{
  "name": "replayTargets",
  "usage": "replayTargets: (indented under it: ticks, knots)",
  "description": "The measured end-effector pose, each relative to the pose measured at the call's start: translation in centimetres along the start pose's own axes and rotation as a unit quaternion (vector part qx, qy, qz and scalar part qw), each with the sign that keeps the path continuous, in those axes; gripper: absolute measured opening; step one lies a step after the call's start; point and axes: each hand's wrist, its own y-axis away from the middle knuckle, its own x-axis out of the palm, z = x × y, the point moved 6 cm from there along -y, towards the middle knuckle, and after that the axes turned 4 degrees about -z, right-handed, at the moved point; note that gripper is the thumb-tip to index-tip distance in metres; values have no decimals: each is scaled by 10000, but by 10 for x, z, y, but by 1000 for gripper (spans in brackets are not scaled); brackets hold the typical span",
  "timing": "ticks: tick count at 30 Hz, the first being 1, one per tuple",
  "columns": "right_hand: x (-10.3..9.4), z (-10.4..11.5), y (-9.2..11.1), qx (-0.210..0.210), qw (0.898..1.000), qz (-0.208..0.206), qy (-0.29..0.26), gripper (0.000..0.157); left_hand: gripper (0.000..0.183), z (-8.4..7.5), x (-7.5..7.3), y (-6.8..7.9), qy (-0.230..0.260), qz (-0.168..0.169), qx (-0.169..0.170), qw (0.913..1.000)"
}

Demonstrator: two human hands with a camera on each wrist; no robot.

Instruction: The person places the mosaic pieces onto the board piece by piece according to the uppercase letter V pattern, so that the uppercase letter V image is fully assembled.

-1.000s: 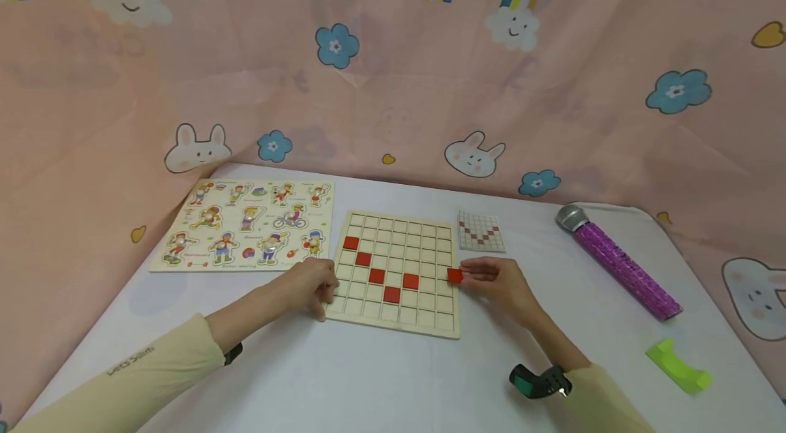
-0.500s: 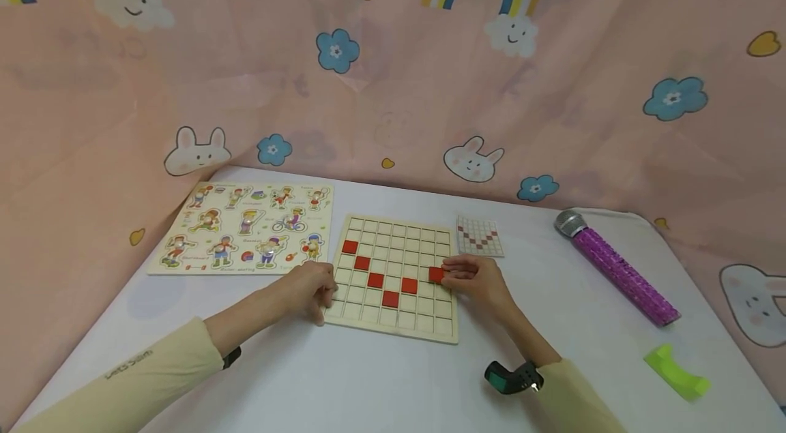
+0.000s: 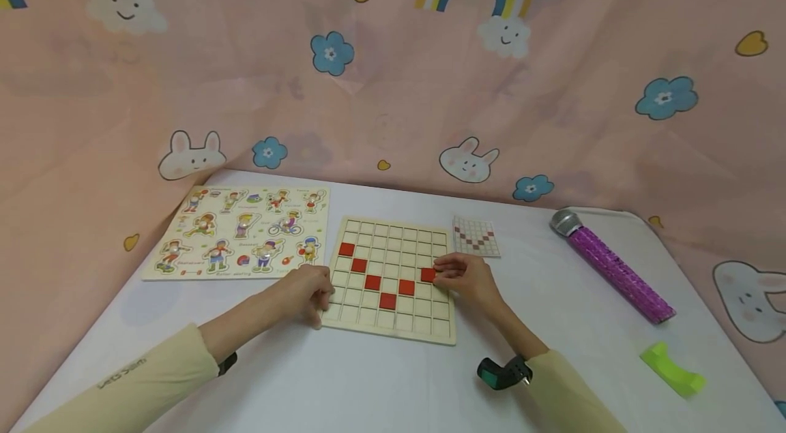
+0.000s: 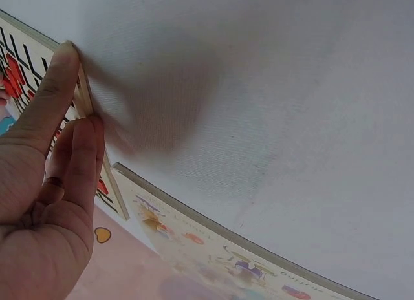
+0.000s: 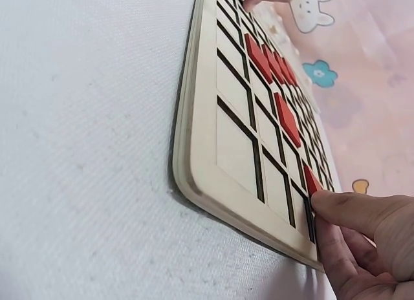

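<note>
A pale wooden grid board (image 3: 393, 331) lies on the white table, with several red square tiles (image 3: 372, 282) set in its cells in a slanting pattern. The left hand (image 3: 307, 293) grips the board at its left edge; in the left wrist view the thumb (image 4: 58, 80) lies over the top near a corner while the fingers bear on the side. Over the board's right part, the right hand (image 3: 469, 277) pinches a red tile (image 3: 427, 275) between thumb and fingertips. In the right wrist view that tile (image 5: 312, 180) is tilted low over the cells, partly hidden by the thumb.
Left of the grid lies a puzzle board (image 3: 236, 266) of sports figures. A small pattern card (image 3: 477, 236) sits just beyond the right hand. Farther right are a purple glittery microphone (image 3: 620, 275) and a bright green curved piece (image 3: 672, 368). A pink printed cloth (image 3: 393, 99) hangs behind the table.
The right hand has carried the red tile leftward, from the board's right edge to over the cells near that edge. The left hand stays at the left edge.
</note>
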Motion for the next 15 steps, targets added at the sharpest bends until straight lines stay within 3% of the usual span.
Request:
replayTargets:
  ticks: [15]
  knots:
    - [1,4,0,-6,9998,141,101,35,33,1,0,1,10,18,-89,10000]
